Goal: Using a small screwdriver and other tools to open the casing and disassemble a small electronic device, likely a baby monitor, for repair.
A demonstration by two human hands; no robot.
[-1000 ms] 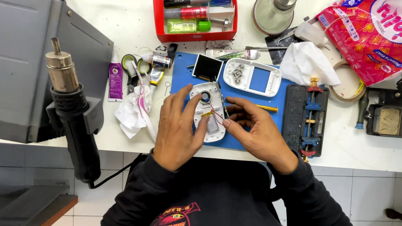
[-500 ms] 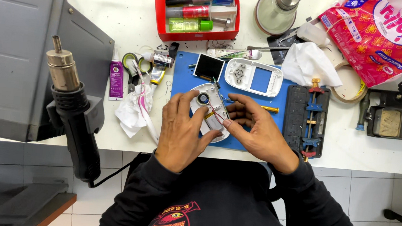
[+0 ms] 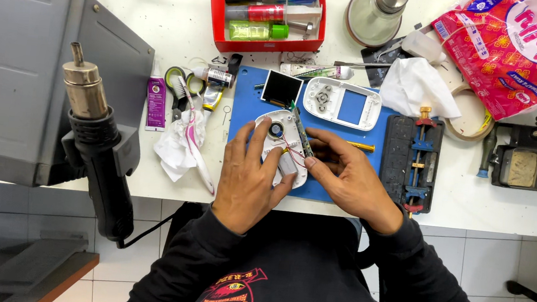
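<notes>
On a blue work mat (image 3: 247, 103) lies the opened white back shell (image 3: 281, 136) of a small handheld device, with a round speaker and thin red wires inside. My left hand (image 3: 246, 178) lies over the shell's left and lower part and holds it down. My right hand (image 3: 345, 175) pinches a narrow green circuit board (image 3: 301, 134) tilted up at the shell's right edge. The white front shell (image 3: 343, 103) with a blue window lies farther back on the mat, next to a small square black screen (image 3: 281, 88).
A hot-air gun (image 3: 96, 134) in a grey station stands at the left. A red tray (image 3: 267, 13) holds bottles and tools. A dark board-holder clamp (image 3: 412, 159) lies right of the mat. A toothbrush (image 3: 194, 137), tissue, tape roll and red snack bag (image 3: 508, 49) sit around.
Both hands have shifted slightly on the back shell; the circuit board is now lifted at its right edge in my right fingers. Everything else stays put.
</notes>
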